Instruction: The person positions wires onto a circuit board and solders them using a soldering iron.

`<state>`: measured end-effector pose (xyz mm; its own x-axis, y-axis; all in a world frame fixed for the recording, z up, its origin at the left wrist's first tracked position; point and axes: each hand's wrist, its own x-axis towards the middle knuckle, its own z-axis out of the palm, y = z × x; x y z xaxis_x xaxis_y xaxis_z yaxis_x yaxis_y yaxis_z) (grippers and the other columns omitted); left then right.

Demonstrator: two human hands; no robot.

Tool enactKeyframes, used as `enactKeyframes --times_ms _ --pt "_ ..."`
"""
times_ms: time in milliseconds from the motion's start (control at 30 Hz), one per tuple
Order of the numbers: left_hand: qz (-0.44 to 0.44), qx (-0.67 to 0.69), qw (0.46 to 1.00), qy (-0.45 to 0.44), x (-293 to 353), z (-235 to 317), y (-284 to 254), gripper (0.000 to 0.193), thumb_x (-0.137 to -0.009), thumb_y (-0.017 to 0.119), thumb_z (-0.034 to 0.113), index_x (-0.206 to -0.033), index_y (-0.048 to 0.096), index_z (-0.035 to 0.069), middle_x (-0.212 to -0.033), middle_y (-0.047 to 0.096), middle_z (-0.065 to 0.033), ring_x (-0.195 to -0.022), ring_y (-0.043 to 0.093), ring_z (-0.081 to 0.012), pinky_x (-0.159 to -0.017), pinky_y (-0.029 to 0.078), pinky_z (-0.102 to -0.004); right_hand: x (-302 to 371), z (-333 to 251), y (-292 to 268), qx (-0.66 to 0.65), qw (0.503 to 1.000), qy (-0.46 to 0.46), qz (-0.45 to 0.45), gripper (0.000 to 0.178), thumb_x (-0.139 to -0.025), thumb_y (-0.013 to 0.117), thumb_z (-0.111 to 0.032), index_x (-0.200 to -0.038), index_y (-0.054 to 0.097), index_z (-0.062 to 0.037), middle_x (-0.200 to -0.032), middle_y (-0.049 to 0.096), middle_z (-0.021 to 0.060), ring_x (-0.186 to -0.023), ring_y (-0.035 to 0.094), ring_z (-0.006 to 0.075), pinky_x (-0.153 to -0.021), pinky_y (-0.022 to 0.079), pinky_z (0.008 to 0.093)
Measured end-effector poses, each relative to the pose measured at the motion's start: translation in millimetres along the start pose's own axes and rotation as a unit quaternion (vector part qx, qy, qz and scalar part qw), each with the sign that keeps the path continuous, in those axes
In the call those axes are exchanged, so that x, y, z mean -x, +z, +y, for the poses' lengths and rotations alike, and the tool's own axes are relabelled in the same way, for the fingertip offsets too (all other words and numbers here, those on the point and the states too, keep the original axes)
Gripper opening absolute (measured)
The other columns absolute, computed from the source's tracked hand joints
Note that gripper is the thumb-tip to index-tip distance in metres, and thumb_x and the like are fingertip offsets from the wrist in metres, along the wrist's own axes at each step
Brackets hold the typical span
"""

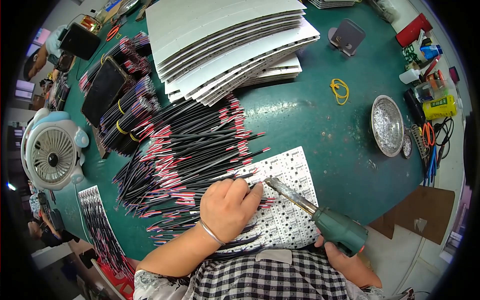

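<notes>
My left hand (227,205), with a bracelet on its wrist, is closed over a white circuit board panel (292,227). Thumb and forefinger pinch a thin wire against the board; most of it is hidden under the hand. In my right hand (342,260) is a soldering iron (340,230) with a green handle and a long metal barrel. Its dark tip touches or hovers just beside my left fingertips. Black wires (200,145) with red and white ends lie in a thick layer left of the board, some reaching over its left edge.
Stacked white panels (225,45) stand at the back, beside bundled wires (130,110) and a dark phone (105,90). A metal bowl (387,125), a yellow band (339,91) and a phone stand (347,37) are at right. A fan (52,150) stands left.
</notes>
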<state>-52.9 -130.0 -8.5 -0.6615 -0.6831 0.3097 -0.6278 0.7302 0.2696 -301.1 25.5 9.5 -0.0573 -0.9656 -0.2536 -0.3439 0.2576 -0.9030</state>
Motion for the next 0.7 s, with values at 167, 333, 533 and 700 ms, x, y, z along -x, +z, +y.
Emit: enactKeyframes --times_ms 167,333,533,700 --pt "0.001 -0.001 1.000 -0.001 0.9 0.2 0.8 0.021 -0.075 0.066 0.014 -0.095 0.069 0.012 -0.072 0.042 0.0002 -0.066 0.049 -0.0155 -0.056 0.040 -0.0298 0.2 2.1 0.3 0.085 0.996 0.000 -0.008 0.023 -0.069 0.073 -0.003 -0.093 0.071 -0.0046 -0.096 0.069 0.0114 -0.085 0.067 0.0318 -0.079 0.051 0.0412" --pt "-0.002 -0.001 1.000 -0.001 0.1 -0.1 1.3 0.020 -0.075 0.066 0.014 -0.095 0.069 0.012 -0.072 0.042 0.0002 -0.066 0.050 -0.0155 -0.057 0.041 -0.0296 4.4 -3.1 -1.7 -0.067 0.997 0.029 -0.002 0.032 -0.082 0.067 -0.007 -0.112 0.062 0.0012 -0.096 0.069 0.0110 -0.076 0.069 0.0199 -0.075 0.053 0.0324" --pt "-0.004 0.001 1.000 0.000 0.1 -0.4 0.5 0.020 -0.076 0.066 0.014 -0.095 0.069 0.012 -0.072 0.042 0.0001 -0.066 0.050 -0.0159 -0.057 0.041 -0.0298 1.8 -3.6 -5.0 -0.091 0.995 0.013 -0.030 0.035 -0.086 0.062 -0.007 -0.119 0.057 0.0035 -0.092 0.068 0.0095 -0.075 0.069 0.0157 -0.073 0.054 0.0288" --pt "0.003 -0.005 1.000 -0.001 0.9 -0.2 1.2 0.021 -0.076 0.065 0.014 -0.096 0.069 0.012 -0.073 0.044 0.0001 -0.066 0.050 -0.0160 -0.057 0.041 -0.0297 1.4 -4.9 -4.3 -0.094 0.995 0.004 -0.021 0.037 -0.085 0.062 -0.007 -0.120 0.056 0.0044 -0.092 0.067 0.0096 -0.075 0.069 0.0155 -0.070 0.055 0.0285"
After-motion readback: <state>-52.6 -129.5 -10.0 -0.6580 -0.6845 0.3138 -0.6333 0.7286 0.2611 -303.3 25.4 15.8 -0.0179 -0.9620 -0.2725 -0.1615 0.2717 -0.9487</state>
